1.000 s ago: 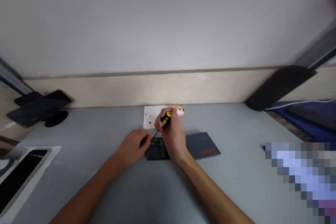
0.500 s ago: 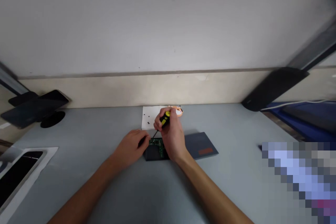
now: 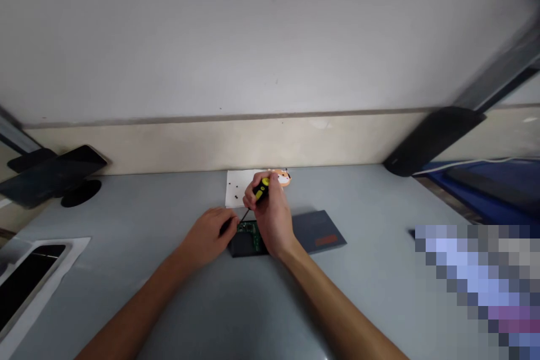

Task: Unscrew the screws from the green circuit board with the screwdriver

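My right hand [image 3: 273, 219] is wrapped around a black and yellow screwdriver [image 3: 262, 190]. Its thin shaft slants down left to the upper left corner of an opened dark device casing, where a green circuit board [image 3: 255, 236] shows. At that same corner, my left hand [image 3: 211, 233] has its thumb and fingers pinched together close to the screwdriver's tip; what they pinch is hidden. A flat dark grey panel [image 3: 310, 232] with an orange-brown label lies to the right, partly behind my right hand and wrist.
Behind the casing, a white sheet [image 3: 232, 188] carries several tiny dark screws. An orange and white animal-face piece [image 3: 282, 178] lies at its right. A phone-like device [image 3: 29, 275] rests on white paper at left, near a black stand [image 3: 81, 193]. A black speaker-like object [image 3: 434, 140] stands at right.
The whole view has shifted slightly, so everything appears a little further left. Both hands and the screwdriver keep nearly the same pose at the casing's corner.
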### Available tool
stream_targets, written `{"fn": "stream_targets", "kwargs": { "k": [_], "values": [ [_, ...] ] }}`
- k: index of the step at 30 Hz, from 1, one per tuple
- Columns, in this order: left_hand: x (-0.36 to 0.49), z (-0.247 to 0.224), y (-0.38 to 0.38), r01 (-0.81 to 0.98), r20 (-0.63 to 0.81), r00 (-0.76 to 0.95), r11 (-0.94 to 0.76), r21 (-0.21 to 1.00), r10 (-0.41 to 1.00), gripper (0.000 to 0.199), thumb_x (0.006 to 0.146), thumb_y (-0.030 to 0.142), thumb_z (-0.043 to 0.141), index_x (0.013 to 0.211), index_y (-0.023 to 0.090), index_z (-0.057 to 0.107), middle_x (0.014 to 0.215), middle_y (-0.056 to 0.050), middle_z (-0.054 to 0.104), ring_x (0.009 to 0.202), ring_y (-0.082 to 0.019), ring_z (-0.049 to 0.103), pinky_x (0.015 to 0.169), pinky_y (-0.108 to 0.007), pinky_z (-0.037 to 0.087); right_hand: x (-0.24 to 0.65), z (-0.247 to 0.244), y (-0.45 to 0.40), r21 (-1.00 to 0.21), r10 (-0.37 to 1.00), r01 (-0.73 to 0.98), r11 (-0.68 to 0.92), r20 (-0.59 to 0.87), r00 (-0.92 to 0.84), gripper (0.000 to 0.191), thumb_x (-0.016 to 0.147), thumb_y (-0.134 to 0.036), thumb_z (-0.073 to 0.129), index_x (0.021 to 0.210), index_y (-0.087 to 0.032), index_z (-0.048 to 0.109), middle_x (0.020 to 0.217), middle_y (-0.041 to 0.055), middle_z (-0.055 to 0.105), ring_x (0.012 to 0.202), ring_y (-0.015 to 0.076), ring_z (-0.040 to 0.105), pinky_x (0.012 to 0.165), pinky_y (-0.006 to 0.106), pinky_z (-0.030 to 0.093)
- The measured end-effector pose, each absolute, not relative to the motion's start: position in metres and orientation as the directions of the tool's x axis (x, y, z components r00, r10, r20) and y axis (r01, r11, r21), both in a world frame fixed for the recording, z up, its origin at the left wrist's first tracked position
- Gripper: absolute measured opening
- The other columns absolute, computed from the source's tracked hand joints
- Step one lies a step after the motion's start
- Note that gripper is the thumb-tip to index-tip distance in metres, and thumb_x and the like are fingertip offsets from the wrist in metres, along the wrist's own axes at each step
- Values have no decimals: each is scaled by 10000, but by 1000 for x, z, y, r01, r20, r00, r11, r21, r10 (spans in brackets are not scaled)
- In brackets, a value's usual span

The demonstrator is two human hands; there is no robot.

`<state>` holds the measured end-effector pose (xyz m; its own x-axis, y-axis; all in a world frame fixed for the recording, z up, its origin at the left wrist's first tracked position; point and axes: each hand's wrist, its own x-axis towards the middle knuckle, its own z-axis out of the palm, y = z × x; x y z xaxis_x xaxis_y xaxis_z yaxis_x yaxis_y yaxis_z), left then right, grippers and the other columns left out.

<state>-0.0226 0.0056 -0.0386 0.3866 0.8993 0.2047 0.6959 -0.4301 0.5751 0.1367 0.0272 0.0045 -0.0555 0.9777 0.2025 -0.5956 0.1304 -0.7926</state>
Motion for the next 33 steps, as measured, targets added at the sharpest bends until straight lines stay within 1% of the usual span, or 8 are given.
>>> {"fn": "stream_targets", "kwargs": {
  "k": [6,10,17,22,25,29,31,33],
  "values": [
    [-23,-38,6,698,186,382,-414,585,905,260,1042,310,445,955,203,665,935,-42,710,909,-213,642,875,-365,471,137,4,28,-791,977,-593,153,213,-31,407,1005,-617,463,873,-240,540,643,-31,439,579,124,386,563,294,311],
    [-23,-38,6,699,191,376,-413,583,907,256,1039,307,454,901,203,643,900,-31,696,889,-207,638,848,-347,468,138,3,29,-811,973,-555,186,230,-11,417,1002,-631,456,877,-243,542,641,-26,438,584,131,396,564,303,306],
    [-24,-41,7,695,196,382,-421,583,903,251,1041,301,459,933,203,664,908,-28,705,877,-203,636,846,-350,467,137,2,28,-799,972,-580,158,230,-52,406,1014,-614,445,881,-242,540,658,-25,444,587,128,396,569,304,304],
    [-23,-40,6,688,200,388,-427,587,900,251,1040,291,455,934,197,662,916,-36,709,888,-204,641,858,-358,473,137,2,29,-804,971,-569,174,236,-37,407,1011,-623,443,887,-245,530,654,-29,435,584,130,390,566,301,308],
    [-23,-41,7,689,198,392,-430,583,898,253,1043,289,449,932,198,658,914,-34,709,886,-202,642,862,-359,474,137,2,28,-810,962,-557,184,264,-66,408,1012,-629,434,914,-246,534,670,-26,437,594,131,393,572,303,313],
    [-23,-42,8,694,208,386,-432,576,899,243,1039,284,453,929,201,653,927,-34,715,900,-204,649,886,-364,475,138,2,28,-830,942,-515,215,315,-115,271,1018,-551,504,1023,-281,494,685,-48,446,617,134,397,618,298,330],
    [-23,-42,7,689,227,384,-441,575,895,231,1033,278,459,933,204,654,935,-35,720,905,-204,652,894,-362,475,141,4,29,-830,935,-517,209,325,-144,206,1027,-484,530,1007,-291,460,697,-56,470,621,133,418,641,298,341],
    [-23,-42,7,683,241,384,-450,575,891,221,1025,267,467,919,206,651,923,-32,719,888,-200,650,872,-350,478,146,7,31,-828,922,-524,198,339,-186,171,1034,-435,531,987,-277,485,771,-33,539,673,137,483,679,306,367]
  ]
}}
